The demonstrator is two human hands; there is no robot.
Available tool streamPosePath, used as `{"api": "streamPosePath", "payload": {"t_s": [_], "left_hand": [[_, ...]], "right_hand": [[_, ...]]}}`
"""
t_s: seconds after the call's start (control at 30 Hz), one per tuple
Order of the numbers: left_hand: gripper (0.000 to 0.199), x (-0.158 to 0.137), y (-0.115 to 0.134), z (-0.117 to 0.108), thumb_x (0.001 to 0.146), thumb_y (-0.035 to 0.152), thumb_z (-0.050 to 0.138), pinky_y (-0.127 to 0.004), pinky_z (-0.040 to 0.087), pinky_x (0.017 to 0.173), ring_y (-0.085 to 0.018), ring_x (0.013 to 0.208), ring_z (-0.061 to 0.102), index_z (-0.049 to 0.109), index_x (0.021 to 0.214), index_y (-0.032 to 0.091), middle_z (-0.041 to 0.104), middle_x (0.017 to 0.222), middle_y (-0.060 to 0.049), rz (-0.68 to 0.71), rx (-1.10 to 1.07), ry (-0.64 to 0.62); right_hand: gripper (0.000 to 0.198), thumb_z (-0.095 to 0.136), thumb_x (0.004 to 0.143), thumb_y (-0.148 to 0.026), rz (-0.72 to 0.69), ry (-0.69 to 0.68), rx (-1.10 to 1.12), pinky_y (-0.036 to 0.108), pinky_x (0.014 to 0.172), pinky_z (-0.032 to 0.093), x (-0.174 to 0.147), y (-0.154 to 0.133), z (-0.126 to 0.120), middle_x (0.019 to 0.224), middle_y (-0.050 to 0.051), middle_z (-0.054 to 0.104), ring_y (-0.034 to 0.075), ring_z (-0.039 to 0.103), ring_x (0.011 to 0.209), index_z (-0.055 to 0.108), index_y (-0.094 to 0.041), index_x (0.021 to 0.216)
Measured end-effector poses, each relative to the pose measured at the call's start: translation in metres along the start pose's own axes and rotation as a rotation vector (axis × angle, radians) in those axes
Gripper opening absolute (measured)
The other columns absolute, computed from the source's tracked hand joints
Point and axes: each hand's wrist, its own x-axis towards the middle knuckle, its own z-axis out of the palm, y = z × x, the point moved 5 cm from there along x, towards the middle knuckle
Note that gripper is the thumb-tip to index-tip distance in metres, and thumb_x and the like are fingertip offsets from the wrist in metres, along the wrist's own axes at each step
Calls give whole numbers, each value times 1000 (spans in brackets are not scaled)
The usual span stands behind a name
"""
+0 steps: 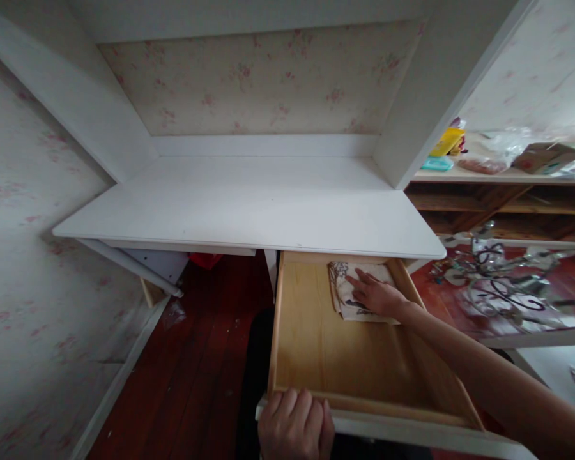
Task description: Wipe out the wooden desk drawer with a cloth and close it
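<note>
white paint covers the table point(268, 198), and beneath its right half a pale wooden drawer point(304, 338) stands pulled out toward the person. inside it, at the back and right of the middle, lies what looks like a folded cloth point(340, 299), off-white with dark print, flat on the drawer's bottom.

the right hand point(377, 298) reaches in over the drawer's right side and rests on the cloth. its fingers are stretched out and slightly spread, pointing to the back left; they cover part of the cloth from above, and whether any of them pinch it cannot be told, since the underside is hidden. the left hand point(297, 423) has its fingers curled closely over the drawer's front edge, near the left corner, so it has hold of the drawer.

to handle the cloth well here, a flat palm with even pressure seems best, so that the layers don't slide apart or bunch up. the left hand's grip looks useful as a brace; a steady hold should stop the drawer from shifting under any push. the cloth is near the back, close under the table's front edge, so the knuckles call for a low path there. the right forearm crosses above the drawer's right wall, and a little lift at the elbow would spare it rubbing on the wood.
</note>
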Motion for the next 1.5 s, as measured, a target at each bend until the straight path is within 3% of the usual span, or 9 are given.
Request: {"api": "streamPosePath", "payload": {"t_s": [0.23,0.47,0.6,0.87,1.03,1.23,1.37,1.5], "left_hand": [[23,4,2,-4,81,13,60,-36,28,58,-15,57,46,49,62,20,51,57,0,-1,17,-14],[22,1,1,0,81,13,60,-36,28,59,-16,57,46,51,63,20,52,58,0,7,1,-35],[22,1,0,1,81,12,60,-36,29,59,-16,58,47,51,63,20,51,57,0,11,-14,-47],[22,1,2,-1,81,13,61,-37,27,58,-16,56,43,50,63,21,50,56,0,21,6,-25],[24,3,2,-1,81,13,60,-36,26,58,-15,56,44,48,61,21,49,55,0,17,9,-17],[26,6,3,-3,80,12,58,-37,24,57,-15,54,40,45,59,21,45,52,1,-1,16,55],[25,6,2,-2,80,13,59,-37,24,57,-15,54,42,46,60,21,47,53,1,-3,18,40],[22,6,2,-3,80,11,57,-36,25,57,-14,54,44,47,62,20,50,54,1,-3,6,82]], "right_hand": [[35,51,88,-15,-265,-66,-32,55,116,22,-37,-28,9,150,2,48,34,21,146,76,-27,109],[28,57,91,-34,-349,90,-72,55,95,44,-113,-54,27,139,3,57,35,44,125,73,-30,114],[43,66,85,-36,-287,98,-93,49,93,46,-129,-66,34,133,8,59,34,48,118,64,-28,128],[62,70,80,-45,-171,-11,-10,46,90,47,-89,-90,19,130,13,57,34,51,114,55,-27,137],[58,69,81,-44,-147,-54,63,47,83,50,-61,-145,0,130,16,55,36,53,111,56,-25,134],[54,69,80,-45,-218,-101,47,45,73,53,-54,-208,-13,123,17,56,37,54,107,57,-25,128],[44,62,83,-40,-143,-60,64,46,71,52,-32,-205,-15,123,18,54,37,52,107,59,-23,123],[39,55,87,-36,-62,25,43,50,81,47,8,-188,-25,127,16,53,36,49,112,58,-24,125]]}}
